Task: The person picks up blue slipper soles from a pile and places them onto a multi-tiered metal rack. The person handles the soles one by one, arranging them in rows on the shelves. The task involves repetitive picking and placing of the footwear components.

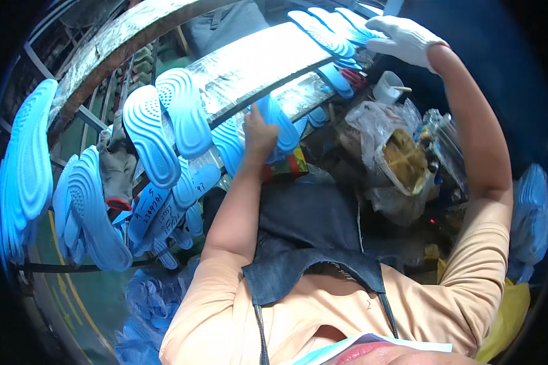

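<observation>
Insole of ridged blue foam [281,126], gripped in a bare left hand [262,134] at the near edge of a long pale worktop [256,64], is probably best kept unbent, while a white-gloved right hand [406,41] hangs spread at overlapping blue insoles [323,35] on its far right corner

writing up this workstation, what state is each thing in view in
left hand, bare, at a blue insole's edge; grip unclear
blue insole, partly hidden by that hand
right hand, open, beside the upper-right insoles
white glove, worn on it
grey glove, unworn, limp, red cuff lowest
far-left insoles, overlapping
clear plastic bag, open, brownish contents showing
dark apron, worn
</observation>
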`<state>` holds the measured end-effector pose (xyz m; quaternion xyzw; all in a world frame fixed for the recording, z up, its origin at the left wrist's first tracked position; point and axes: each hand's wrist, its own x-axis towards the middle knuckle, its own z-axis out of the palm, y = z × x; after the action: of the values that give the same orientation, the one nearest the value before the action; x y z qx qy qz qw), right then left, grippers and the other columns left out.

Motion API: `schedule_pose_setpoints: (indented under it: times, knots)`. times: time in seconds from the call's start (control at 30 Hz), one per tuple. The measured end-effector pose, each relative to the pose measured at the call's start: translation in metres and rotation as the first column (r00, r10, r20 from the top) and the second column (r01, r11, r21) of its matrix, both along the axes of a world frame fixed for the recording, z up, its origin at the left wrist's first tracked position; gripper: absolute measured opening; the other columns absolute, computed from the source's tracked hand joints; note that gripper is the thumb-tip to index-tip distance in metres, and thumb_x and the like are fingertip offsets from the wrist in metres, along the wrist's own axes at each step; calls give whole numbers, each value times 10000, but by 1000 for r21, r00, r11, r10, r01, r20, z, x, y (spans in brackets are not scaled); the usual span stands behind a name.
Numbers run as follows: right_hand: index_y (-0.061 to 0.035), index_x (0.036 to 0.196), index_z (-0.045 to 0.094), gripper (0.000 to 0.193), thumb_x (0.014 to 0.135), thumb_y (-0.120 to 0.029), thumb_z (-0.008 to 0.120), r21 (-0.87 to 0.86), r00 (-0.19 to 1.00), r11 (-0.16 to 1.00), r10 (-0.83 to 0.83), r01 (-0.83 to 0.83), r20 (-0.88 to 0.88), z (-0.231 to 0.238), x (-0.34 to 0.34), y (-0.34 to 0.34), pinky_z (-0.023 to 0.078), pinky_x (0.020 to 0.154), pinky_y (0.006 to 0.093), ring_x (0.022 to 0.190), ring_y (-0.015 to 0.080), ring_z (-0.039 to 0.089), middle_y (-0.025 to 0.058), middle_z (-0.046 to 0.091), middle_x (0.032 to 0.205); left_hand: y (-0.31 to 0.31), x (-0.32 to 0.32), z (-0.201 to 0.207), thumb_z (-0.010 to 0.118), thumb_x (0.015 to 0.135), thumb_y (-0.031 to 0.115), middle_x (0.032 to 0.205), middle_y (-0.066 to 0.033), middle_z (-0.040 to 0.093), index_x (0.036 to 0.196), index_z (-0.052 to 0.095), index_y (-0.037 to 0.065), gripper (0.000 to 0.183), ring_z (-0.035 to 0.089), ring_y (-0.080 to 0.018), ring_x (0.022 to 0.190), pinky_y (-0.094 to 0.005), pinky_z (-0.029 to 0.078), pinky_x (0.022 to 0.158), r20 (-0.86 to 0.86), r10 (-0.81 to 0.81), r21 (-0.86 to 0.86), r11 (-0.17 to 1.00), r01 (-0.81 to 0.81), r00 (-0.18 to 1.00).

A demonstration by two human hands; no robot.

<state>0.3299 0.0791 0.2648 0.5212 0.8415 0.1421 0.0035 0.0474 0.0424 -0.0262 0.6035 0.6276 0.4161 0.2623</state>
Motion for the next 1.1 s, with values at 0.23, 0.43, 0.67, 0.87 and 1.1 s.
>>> schedule_pose_setpoints:
  times: [0.23,0.43,0.67,0.87,1.1]
  knots:
    - [-59,1283,560,472,926,-366,593,-35,985,990,-136,133,-105,30,102,-128,464,1008,364,1143,299,595,167,614,1234,-91,50,87,501,720,-18,1301,-237,483,1481,241,61,808,559,-403,1172,-498,560,874,932,-361,261,671,694,0]
    - [-36,1293,558,586,864,-434,596,-157,903,913,-401,378,-158,67,105,-197,440,999,377,1163,312,577,175,614,1255,-171,136,135,576,739,26,1341,-288,421,1492,194,39,845,534,-430,1190,-501,570,868,924,-273,361,384,850,-269]
    - [-37,1266,571,467,910,-338,592,-122,918,923,-379,366,-112,46,169,-199,468,986,371,1126,306,605,182,626,1219,-163,225,128,462,779,-18,1176,-260,584,1342,369,-104,577,632,-380,1039,-448,563,850,985,-62,171,226,959,-160]
    - [-11,1175,595,317,904,-175,587,-142,940,951,-297,275,-169,8,192,-157,506,900,350,1007,243,637,136,671,1085,-136,219,94,507,993,348,1135,-175,635,1232,542,-43,460,640,-265,999,-410,503,896,956,-173,-162,367,916,238]
    - [-93,1044,696,237,857,-228,640,-724,697,677,-582,130,-419,-19,302,-118,508,790,331,846,177,622,44,676,914,-70,116,31,613,882,336,1186,-275,595,1199,573,-31,487,563,-373,1144,-429,436,960,-103,-418,36,905,424,902]
